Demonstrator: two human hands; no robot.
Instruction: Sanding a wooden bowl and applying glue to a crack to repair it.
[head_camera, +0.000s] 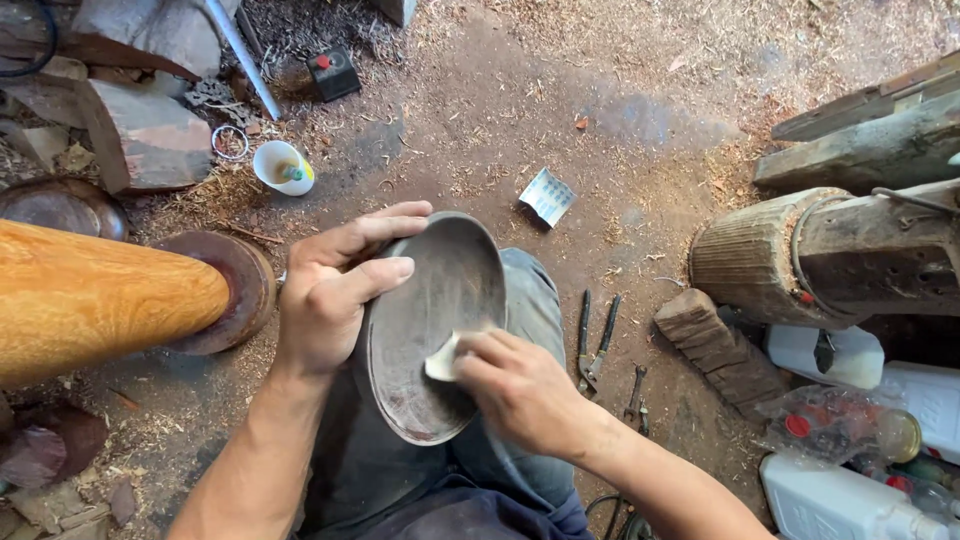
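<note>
Resting on the person's knee, one wooden bowl was gripped at its rim by the left hand; the right hand pinched one sandpaper scrap inside it. Two pliers lay beside on the floor.

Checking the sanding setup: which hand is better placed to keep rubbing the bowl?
Right hand: it already presses the pale scrap inside the bowl; the left hand grips its rim.

**Browns, greys and a few bright spots**

The bowl is dull grey-brown, the scrap inside it pale cream. The wooden log glows golden orange with fine grain. The cup is white with yellow. The dirt floor is reddish brown, the trousers grey-blue.
</note>
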